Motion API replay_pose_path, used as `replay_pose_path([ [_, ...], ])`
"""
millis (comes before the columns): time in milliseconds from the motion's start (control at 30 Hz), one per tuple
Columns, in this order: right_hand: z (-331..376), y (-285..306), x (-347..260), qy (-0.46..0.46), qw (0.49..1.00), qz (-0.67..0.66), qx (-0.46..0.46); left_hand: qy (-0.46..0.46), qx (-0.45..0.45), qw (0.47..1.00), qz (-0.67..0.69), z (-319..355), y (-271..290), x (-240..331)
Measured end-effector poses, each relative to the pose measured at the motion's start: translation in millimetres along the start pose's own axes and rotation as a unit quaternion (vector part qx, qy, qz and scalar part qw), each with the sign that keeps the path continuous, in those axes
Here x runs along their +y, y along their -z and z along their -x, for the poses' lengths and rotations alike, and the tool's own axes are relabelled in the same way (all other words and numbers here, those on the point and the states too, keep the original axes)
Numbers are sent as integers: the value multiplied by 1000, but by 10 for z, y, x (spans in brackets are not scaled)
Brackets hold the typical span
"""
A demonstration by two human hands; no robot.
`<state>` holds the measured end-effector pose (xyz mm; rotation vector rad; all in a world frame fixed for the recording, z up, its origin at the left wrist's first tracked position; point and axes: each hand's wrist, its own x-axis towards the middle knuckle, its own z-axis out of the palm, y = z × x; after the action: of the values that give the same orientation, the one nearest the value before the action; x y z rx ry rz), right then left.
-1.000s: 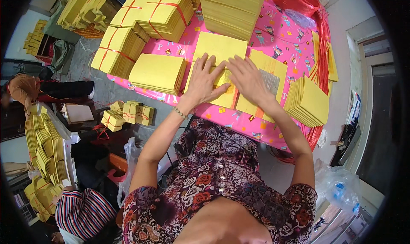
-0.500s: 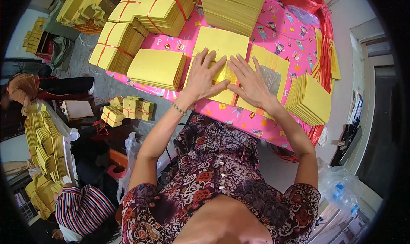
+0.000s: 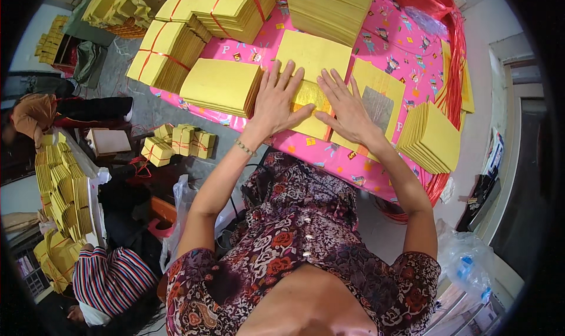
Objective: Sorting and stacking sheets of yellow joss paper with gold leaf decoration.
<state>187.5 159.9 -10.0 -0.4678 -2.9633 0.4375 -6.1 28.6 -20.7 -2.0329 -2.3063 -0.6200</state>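
Note:
My left hand [image 3: 275, 103] lies flat on yellow paper, fingers stretched out and thumb pointing right. Opposite it, my right hand [image 3: 351, 110] rests with its fingers extended, its thumb near the left one. Between them shows a shiny gold patch [image 3: 311, 97] on a yellow sheet, partly covered by both hands. Just right of my right hand is a yellow sheet with a silver patch [image 3: 378, 105]. Beyond my fingertips lies more plain yellow paper [image 3: 315, 49]. Neither hand grips anything.
Stacks of yellow paper [image 3: 220, 86] stand left, some tied with red strips [image 3: 170, 56]. A tall stack [image 3: 329, 9] rises behind; a fanned stack [image 3: 428, 137] sits right. Red strips [image 3: 454, 65] hang over the pink tablecloth [image 3: 385, 39]. People work at left, one in a striped top [image 3: 115, 283].
My left hand has slid a little left over the paper, uncovering more of the gold patch. My right hand stays nearly in place. The whole view has shifted slightly.

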Motion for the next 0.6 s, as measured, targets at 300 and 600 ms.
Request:
replay_pose_path([
  [300, -167, 93, -142, 46, 997, 63, 13, 12, -26, 1000, 10, -6, -21, -21],
  [600, -146, 46, -46, 34, 999, -22, 2, 3, -21, 1000, 21, 3, -33, -41],
])
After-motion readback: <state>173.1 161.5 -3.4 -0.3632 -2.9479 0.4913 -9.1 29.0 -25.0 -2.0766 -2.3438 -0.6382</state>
